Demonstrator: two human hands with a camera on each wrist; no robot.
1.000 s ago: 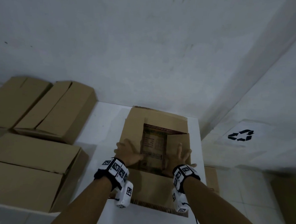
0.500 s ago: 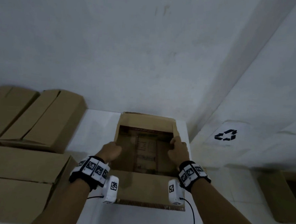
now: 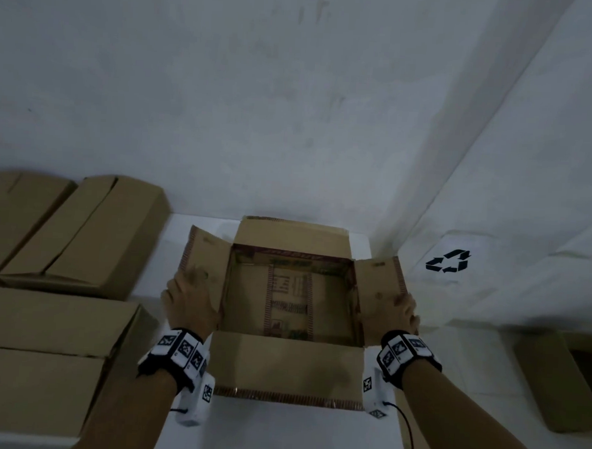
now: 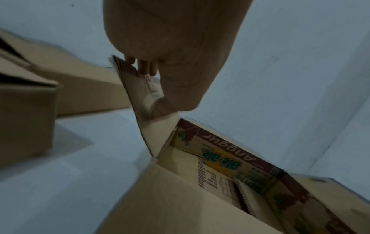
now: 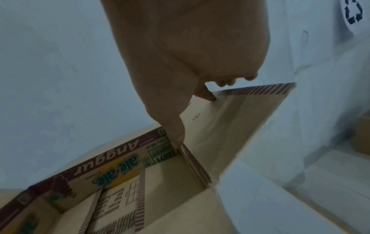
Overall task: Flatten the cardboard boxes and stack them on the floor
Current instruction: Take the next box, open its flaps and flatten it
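Observation:
An open cardboard box stands on the white table with its four top flaps spread outward and printed sides showing inside. My left hand grips the left flap; in the left wrist view its fingers curl over the edge of the flap. My right hand holds the right flap; in the right wrist view the thumb lies along the fold and the fingers reach the outer edge of the flap. The box is empty inside.
Three closed cardboard boxes fill the table's left side. A wall rises right behind the table. On the floor to the right lies brown cardboard, and beyond it a white sheet with a recycling symbol.
Both hands moved apart from the middle of the box, swinging the two side flaps outward. The box top, partly covered before, now stands fully open.

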